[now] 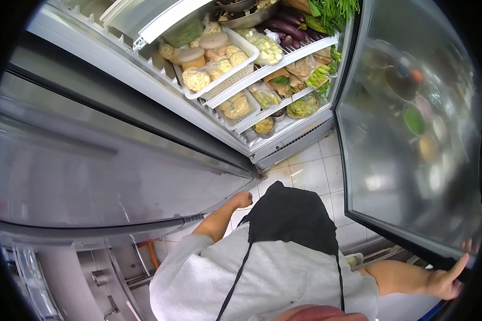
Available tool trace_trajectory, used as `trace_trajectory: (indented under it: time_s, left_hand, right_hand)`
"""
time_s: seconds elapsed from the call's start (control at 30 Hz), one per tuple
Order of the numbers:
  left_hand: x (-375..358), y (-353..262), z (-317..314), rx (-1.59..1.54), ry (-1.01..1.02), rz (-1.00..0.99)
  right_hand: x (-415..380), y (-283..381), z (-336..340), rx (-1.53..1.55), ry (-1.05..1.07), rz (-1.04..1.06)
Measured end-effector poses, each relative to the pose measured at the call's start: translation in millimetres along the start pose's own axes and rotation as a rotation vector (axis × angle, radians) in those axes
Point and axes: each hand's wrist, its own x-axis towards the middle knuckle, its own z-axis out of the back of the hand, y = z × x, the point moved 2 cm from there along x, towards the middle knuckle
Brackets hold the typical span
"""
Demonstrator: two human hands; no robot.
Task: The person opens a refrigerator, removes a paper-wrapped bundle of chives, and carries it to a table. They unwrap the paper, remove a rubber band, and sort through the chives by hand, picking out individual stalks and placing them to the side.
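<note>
A tall fridge stands open, its glass door [407,128] swung out to the right. At the lower right my right hand [449,282] is against the edge of that door, a finger stretched along it. My left hand [242,199] hangs low beside the black apron [292,219], its fingers curled; whatever they hold, if anything, is hidden. A white basket [246,63] on a fridge shelf bears lidded tubs [191,58] and bagged pale food. Purple eggplants [289,27] and leafy greens [334,13] lie on the upper right shelf.
Lower shelves carry bagged vegetables [303,106] and a small round container [263,126]. A large grey metal appliance [102,166] fills the left side. White floor tiles [308,176] show between fridge and apron. Metal drawers or racks [99,278] are at the lower left.
</note>
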Motion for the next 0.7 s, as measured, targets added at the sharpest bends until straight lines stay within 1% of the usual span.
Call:
trace_trajectory:
  time_s: [0.1,0.17,0.33,0.43,0.5,0.53,0.57,0.63,0.7]
  left_hand:
    - [15.3,-32.9,16.1,0.005,-0.058,-0.042]
    - [17.1,-63.2,30.7,-0.078,-0.103,-0.082]
    - [13.4,-153.5,70.0,-0.148,-0.164,-0.242]
    - [25.1,-187.6,89.9,-0.068,-0.201,-0.489]
    - [39.5,-205.8,108.8,-0.105,-0.210,-0.576]
    - [43.3,-217.9,124.2,-0.123,-0.215,-0.620]
    - [46.6,-230.5,142.3,-0.089,-0.271,-0.671]
    - [38.2,-268.9,199.2,-0.015,-0.389,-0.769]
    - [42.9,-296.2,254.3,-0.043,-0.537,-0.894]
  right_hand:
    - [8.0,-20.7,7.4,0.010,-0.005,-0.030]
    - [13.0,-27.6,7.8,0.013,0.005,-0.046]
    - [10.5,-36.1,10.0,-0.005,-0.006,-0.101]
    - [5.1,-41.0,5.7,0.000,-0.039,-0.133]
    - [1.6,-40.5,4.8,-0.023,-0.070,-0.167]
    - [-0.6,-40.2,4.5,-0.044,-0.088,-0.182]
    - [-1.5,-39.9,3.3,-0.081,-0.108,-0.190]
    - [-1.8,-37.6,-3.3,-0.128,-0.159,-0.210]
    - [-5.1,-33.7,-9.0,-0.149,-0.205,-0.238]
